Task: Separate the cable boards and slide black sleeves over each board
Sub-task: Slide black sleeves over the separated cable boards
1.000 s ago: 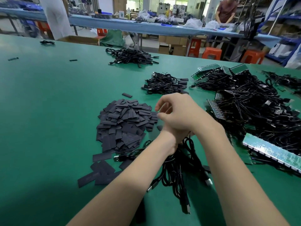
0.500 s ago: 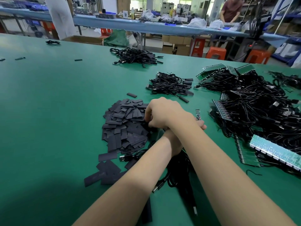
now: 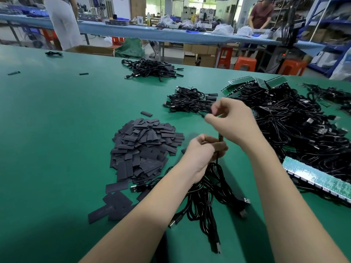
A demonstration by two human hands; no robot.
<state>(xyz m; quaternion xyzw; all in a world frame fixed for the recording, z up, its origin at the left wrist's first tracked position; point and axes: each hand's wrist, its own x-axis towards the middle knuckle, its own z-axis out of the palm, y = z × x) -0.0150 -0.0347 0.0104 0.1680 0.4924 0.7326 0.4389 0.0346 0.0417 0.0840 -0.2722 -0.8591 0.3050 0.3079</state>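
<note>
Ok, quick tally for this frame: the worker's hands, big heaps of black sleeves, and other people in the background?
Hands: 2, left hand gripping a cable, right hand pinching a small dark piece
Sleeve heap: 1
Background people: 2, person in white, person in dark red
Total: 5

We've open green table point(image 3: 47, 130) to the left. Sleeve pile point(image 3: 146, 147) sits just left of our hands, cable tangle w/ board strips point(image 3: 296, 130) crowds the right, small cable bundle point(image 3: 190, 101) blocks straight ahead.
</note>
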